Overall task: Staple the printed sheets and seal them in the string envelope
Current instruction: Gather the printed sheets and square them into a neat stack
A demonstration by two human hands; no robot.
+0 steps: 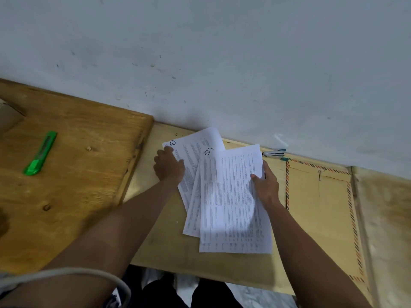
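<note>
Right hand [265, 187] grip holds top sheets [231, 196]; left hand [169, 166] flat on lower sheet [191, 150]; envelope [320, 196] beside.

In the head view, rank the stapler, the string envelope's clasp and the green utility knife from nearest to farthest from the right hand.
Measured from the right hand, which holds the top printed sheet's edge:
1. Stapler: just beyond the hand, against the wall.
2. String envelope's clasp: to the hand's right, near the envelope's top edge.
3. Green utility knife: far left, on the darker wooden board, past the left hand.
</note>
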